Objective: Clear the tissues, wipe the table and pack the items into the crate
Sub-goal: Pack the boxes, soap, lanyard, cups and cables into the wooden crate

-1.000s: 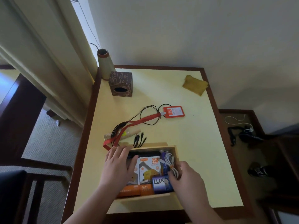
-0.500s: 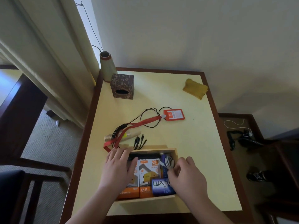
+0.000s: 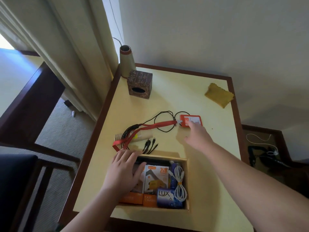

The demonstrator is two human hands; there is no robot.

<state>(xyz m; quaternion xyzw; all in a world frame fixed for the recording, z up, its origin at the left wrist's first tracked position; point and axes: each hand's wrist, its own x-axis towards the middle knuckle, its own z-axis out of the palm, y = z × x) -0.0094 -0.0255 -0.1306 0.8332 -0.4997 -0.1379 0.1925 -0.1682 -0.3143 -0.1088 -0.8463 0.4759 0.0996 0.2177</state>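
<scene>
Packing step in progress. Right hand (image 3: 196, 136) is reaching out over the table (image 3: 192, 97) to the badge (image 3: 190, 120), fingertips landing on its near edge, fingers extended and spread, nothing pinched yet. Left hand (image 3: 124, 169) is resting flat on the boxes (image 3: 155, 180) at the left side of the crate (image 3: 184, 160), fingers loose and straight, holding nothing (looks like it's steadying the crate).

Doing this well, my take:
- The badge is hanging off a red lanyard (image 3: 150, 127), and that lanyard is lying tangled with the black cable (image 3: 160, 118) and draped over the comb (image 3: 133, 136). Yanking the badge alone is likely dragging all of it.
- Better: pinching the badge by its edge, lifting, then gathering the strap in loops before dropping it in.
- Checking whether the cable is looping through the lanyard (can't tell from here).
- Crate is already fairly full: boxes, soap (image 3: 168, 197), white cable (image 3: 179, 183). Badge is probably going flat on top.

Elsewhere: cloth (image 3: 219, 96) is sitting at the far right corner, tissue box (image 3: 139, 85) at the far left beside a vase (image 3: 127, 61). No loose tissues showing on the table, so the clearing part looks done; whether wiping is done, can't tell.
</scene>
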